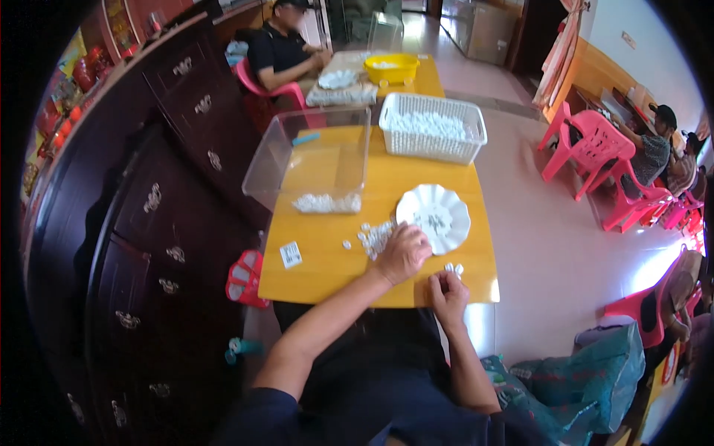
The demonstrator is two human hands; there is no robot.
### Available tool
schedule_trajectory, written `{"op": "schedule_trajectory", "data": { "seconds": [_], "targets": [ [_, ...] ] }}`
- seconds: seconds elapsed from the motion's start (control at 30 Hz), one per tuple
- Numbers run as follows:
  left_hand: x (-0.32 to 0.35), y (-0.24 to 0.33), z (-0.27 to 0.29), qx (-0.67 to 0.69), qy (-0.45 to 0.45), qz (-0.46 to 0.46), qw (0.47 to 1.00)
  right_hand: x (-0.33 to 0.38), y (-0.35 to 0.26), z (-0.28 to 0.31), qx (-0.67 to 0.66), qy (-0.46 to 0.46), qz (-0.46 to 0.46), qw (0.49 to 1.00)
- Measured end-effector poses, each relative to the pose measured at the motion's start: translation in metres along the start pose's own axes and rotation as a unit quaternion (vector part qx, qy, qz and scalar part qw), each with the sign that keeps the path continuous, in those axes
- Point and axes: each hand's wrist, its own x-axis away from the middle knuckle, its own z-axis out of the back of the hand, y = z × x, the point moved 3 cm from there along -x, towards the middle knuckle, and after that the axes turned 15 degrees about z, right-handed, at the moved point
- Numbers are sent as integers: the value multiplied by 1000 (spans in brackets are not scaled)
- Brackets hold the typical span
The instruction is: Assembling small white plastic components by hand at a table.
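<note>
My left hand [405, 254] reaches to the near-left rim of a white scalloped plate [454, 230], its fingers bent downward and pressed together. What those fingertips pinch, if anything, is hidden under the hand. Small dark bits [435, 219] lie in the middle of the plate. Beside the left hand, a heap of small white pieces [377, 238] spreads over the yellow table [327, 279]. Close to the table's front edge, my right hand [448, 297] is closed, thumb against fingers, just below a few white pieces [455, 268]. Whatever it holds is too small to make out.
A clear plastic bin [256, 167] with white pieces stands at the table's left. A white basket [431, 145] full of white pieces is behind the plate. Across from me, a person [286, 56] sits near a yellow basin [392, 70]. Dark drawers [152, 197] line the left.
</note>
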Motion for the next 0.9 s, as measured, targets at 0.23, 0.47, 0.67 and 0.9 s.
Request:
{"op": "schedule_trajectory", "data": {
  "seconds": [0.23, 0.47, 0.67, 0.9],
  "targets": [
    [42, 11, 43, 220, 57, 219, 949, -11, -5, -3, -35, -28, -2, 999],
    [130, -26, 67, 259, 93, 408, 871, -33, -29, -46, 41, -129, 137, 981],
    [157, -39, 79, 296, 139, 439, 837, -52, -24, -91, 123, -160, 192, 960],
    [159, -44, 80, 314, 125, 448, 827, -54, -7, -110, 182, -175, 196, 947]
  ]
}}
